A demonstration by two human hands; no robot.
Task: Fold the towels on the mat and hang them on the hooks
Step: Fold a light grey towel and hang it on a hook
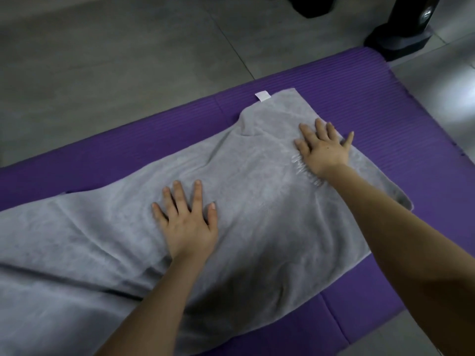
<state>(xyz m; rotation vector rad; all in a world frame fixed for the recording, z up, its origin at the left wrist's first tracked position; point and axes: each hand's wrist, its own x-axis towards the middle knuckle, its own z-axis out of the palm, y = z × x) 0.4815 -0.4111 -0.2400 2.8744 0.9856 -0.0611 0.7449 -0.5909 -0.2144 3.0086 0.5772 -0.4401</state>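
Across the purple mat [154, 129]: one grey towel [257, 196] lies spread lengthwise from near left to far right. It is creased, and its far edge is bunched inward.
Left hand [189, 222]: palm down on the towel's middle, fingers straight and fanned. The grip is spread and pinches nothing.
Right hand [325, 150]: palm down towards the towel's far right end, just beside pale stitched lettering [300, 170]. The grip is likewise spread flat.
Handling: the towel looks soft, light and limp, so it will probably sag and wrinkle when lifted. The plush cloth should cling to the ribbed mat rather than slide.
Where to take hold: probably best pinched at the two corners of one short end, such as the far right end near the white tag [262, 95], then carried over to meet the other end.
Count: one towel, one mat, one tag, two hands. No hooks are in view.
Surroundings: grey floor tiles [102, 60] lie beyond the mat, with a dark stand base [401, 44] at far right.
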